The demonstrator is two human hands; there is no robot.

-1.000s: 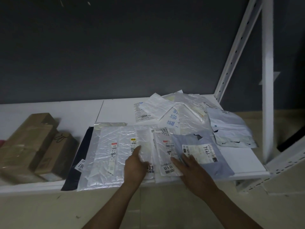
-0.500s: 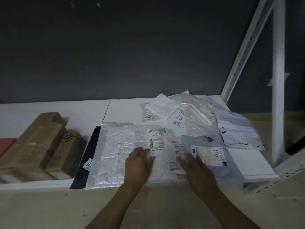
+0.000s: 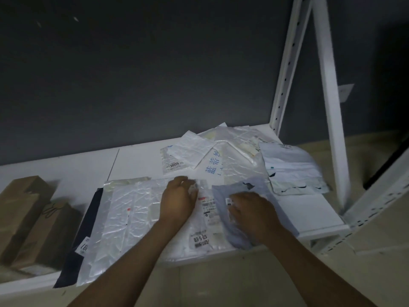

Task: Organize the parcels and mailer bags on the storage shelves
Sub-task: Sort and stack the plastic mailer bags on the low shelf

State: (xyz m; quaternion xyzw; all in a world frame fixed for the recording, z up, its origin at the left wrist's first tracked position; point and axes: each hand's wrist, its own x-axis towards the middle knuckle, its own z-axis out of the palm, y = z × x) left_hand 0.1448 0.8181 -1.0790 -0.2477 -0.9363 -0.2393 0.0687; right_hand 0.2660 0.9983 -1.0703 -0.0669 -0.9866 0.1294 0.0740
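Room: dim light, with a dark wall (image 3: 155, 74) behind, a pale floor (image 3: 221, 284) below and white perforated posts (image 3: 327, 96) at the right end.
Shelf: a low white shelf (image 3: 137, 160) of flat board carries everything; its front edge is near the person.
Parcels: two cardboard parcels (image 3: 22, 209) stand at the left end, touching each other, well apart from the hands.
Mailer bags: silver mailer bags (image 3: 132, 218) lie flat and overlapped at the front, over a dark bag (image 3: 88, 224). A white mailer bag (image 3: 205, 229) with printed labels lies between the hands. A loose pile (image 3: 225, 156) sits at the back right.
Left hand: the left hand (image 3: 177, 200) rests on the silver and white bags, fingers bent near their far edge; blur hides whether it grips.
Right hand: the right hand (image 3: 254, 213) curls its fingers into the grey-blue mailer bag (image 3: 274, 196), which wrinkles under it at the front right.
Handling: the bags look light, thin and soft, with slippery film, so they probably slide over each other and sag when lifted. I judge it better to take an edge or a corner, or to press flat and push.
Risk: bags at the front edge may slip off to the floor.
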